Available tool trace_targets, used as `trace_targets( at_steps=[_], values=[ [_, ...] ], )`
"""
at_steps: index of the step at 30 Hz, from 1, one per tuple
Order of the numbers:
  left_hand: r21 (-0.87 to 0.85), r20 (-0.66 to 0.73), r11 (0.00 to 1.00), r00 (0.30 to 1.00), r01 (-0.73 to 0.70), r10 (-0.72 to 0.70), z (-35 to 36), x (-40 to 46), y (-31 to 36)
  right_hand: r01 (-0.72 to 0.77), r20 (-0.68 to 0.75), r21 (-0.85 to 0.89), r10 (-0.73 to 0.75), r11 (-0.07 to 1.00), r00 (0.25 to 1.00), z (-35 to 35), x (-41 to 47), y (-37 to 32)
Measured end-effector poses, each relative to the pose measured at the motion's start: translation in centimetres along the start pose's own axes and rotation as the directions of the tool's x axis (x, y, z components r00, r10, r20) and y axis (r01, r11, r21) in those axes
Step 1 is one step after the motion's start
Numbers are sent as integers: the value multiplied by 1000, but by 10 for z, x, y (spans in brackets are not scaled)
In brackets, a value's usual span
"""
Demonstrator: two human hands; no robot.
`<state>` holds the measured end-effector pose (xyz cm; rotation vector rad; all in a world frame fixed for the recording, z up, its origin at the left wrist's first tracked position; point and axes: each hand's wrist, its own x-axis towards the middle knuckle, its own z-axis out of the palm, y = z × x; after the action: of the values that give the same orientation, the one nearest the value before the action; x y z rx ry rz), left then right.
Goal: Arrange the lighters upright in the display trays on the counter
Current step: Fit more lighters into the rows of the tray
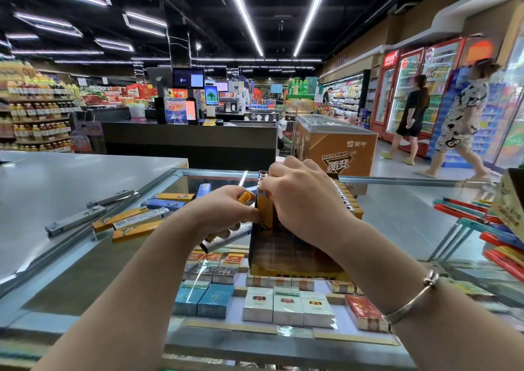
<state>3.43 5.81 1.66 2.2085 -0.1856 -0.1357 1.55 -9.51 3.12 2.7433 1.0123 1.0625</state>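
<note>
Lighters lie in three places on the glass counter (pixel 397 217): a loose scatter (pixel 133 223) of orange, blue and grey ones flat on the left, a bundle in the left hand (pixel 226 211), and a row standing upright along the far and right side of the display tray (pixel 295 254). The step in hand looks like seating one more lighter in that tray. The right hand (pixel 306 203) is curled over an orange lighter (pixel 265 209) that stands upright at the tray's near left corner, fingers folded down over its metal top, so I judge it clamped on that lighter rather than just resting there, though the fingertips are hidden. The left hand sits just beside it, touching the tray's left edge, and grips several lighters at once; an orange end pokes out above its fingers and a grey one (pixel 224 240) sticks out below.

Much of the tray floor nearer the camera is bare, so the task seems well short of done. The next move probably calls for pushing the standing lighter snug against its neighbours so it does not tip, then passing the next one from the left hand's bundle to the right hand, metal end up. The loose ones on the left lie well apart from both hands and would need gathering later
</note>
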Motion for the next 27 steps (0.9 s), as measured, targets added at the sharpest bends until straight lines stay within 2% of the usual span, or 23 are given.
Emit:
trace_targets(
  at_steps=[2,4,6,8,11,14,17,19,22,25,27],
  values=[
    [-107,-153,993,988,-53,36,-3,1,1,10,27,-37,-9,999,1000,-1,-3,0],
    [-361,-310,926,951,-108,-10,-11,2,4,10,1,-65,-10,998,1000,-2,-7,0],
    [-661,-313,731,948,-170,-62,-19,0,7,-15,-59,-40,13,999,998,-5,-9,0],
    [-782,-304,577,952,-233,-27,-19,-2,9,-36,-137,33,40,999,990,-8,-9,1],
    [-802,-320,536,947,-263,-13,-13,-3,9,-38,-174,191,72,981,982,-9,-9,-1],
    [-757,-250,599,963,-260,101,-11,-4,9,-14,-169,335,74,942,983,-10,-9,-5],
    [-668,-194,669,945,-325,265,-8,-7,8,6,-154,434,68,901,986,-11,-9,-8],
    [-658,-149,664,926,-355,347,-5,-8,10,0,-153,467,81,884,985,-12,-9,-7],
    [-694,-130,603,892,-393,432,-3,-9,12,-44,-181,477,147,878,972,-12,-10,-3],
    [-726,-110,572,885,-383,452,-3,-9,12,-111,-191,439,213,892,958,-13,-10,2],
    [-714,-93,586,882,-382,461,-4,-8,12,-121,-203,411,221,904,954,-13,-10,4]
  ],
)
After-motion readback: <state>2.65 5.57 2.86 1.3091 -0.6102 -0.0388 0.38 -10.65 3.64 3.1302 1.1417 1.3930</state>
